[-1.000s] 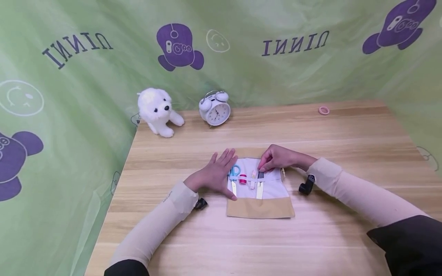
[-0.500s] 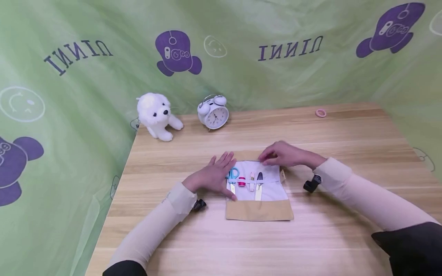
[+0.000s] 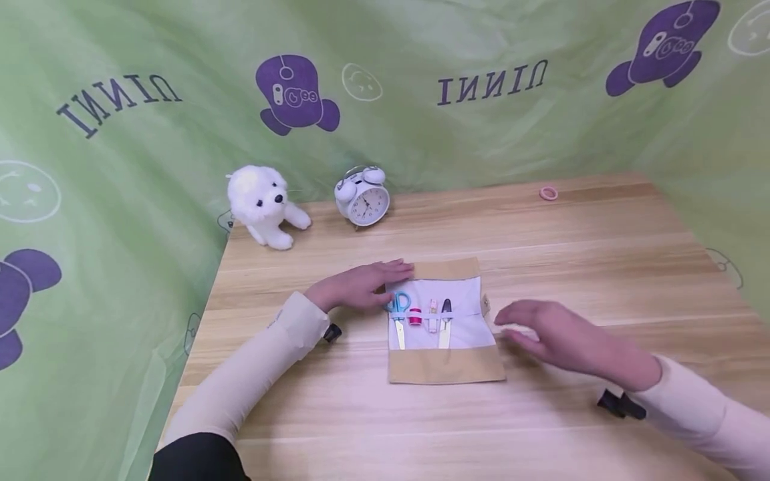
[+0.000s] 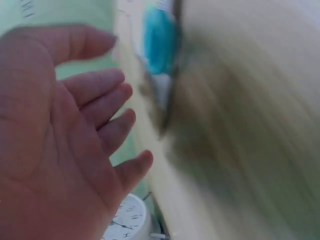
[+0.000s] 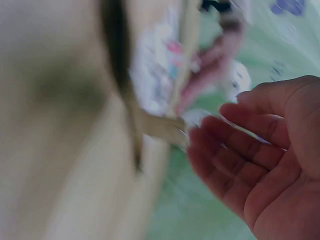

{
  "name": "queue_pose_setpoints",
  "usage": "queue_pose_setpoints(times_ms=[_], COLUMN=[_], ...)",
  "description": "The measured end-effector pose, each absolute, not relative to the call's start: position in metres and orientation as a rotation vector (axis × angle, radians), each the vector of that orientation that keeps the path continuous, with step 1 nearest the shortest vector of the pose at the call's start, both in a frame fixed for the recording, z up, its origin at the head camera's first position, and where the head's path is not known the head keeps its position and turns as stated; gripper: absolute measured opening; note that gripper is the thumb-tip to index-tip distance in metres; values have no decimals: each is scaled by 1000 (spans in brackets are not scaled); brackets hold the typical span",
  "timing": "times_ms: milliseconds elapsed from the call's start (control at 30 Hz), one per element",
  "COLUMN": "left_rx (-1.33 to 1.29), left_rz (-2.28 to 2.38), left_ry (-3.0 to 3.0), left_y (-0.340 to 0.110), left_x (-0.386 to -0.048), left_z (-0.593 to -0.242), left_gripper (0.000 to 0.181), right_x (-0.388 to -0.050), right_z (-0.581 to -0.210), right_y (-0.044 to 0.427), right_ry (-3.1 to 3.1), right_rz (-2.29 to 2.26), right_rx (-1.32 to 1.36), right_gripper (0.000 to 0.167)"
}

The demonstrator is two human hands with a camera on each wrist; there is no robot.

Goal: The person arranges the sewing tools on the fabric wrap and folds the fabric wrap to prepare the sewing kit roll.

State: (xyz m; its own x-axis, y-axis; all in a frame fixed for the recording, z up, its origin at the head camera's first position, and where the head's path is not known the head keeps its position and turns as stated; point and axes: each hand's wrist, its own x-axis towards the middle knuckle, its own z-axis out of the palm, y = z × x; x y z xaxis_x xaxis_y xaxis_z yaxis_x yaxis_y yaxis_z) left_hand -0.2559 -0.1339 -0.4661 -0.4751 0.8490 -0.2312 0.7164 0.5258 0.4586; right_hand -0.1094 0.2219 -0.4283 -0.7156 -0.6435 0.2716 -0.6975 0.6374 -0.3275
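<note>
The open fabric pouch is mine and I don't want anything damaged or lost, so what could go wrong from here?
The left hand is close to the blue-handled scissors, so a careless sweep might knock them askew.
If the pouch is tilted, the red thread spool could perhaps slip from under the white strap.
Folding might also press the scissors' blades into the fabric.

Tan pouch [image 3: 446,366], whitish lining [image 3: 469,333], blue-handled scissors [image 3: 400,306], red spool [image 3: 415,316], purple-printed green backdrop [image 3: 397,140]
</note>
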Motion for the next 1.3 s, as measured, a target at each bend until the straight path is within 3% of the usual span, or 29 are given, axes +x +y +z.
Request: queue_pose_setpoints(times_ms=[167, 333, 667, 900, 1300], left_rx=[1239, 1277, 1266, 1277, 1454], left_rz=[290, 257, 129, -30, -245], left_ry=[2407, 2429, 2462, 2504, 2532], left_y=[-139, -141, -149, -152, -137], left_x=[-260, -262, -249, -210, -130], left_z=[-474, -479, -476, -469, -448], left_gripper=[54, 52, 54, 61, 48], right_x=[-93, -84, -83, -129, -235], right_z=[-457, -476, -476, -467, -474], right_y=[217, 217, 221, 256, 286], right_ry=[-2686, -2554, -2648, -2759, -2723], right_rz=[544, 363, 75, 109, 219], right_rx=[1212, 1313, 1225, 1197, 1391], right_gripper=[26, 21, 33, 35, 38])
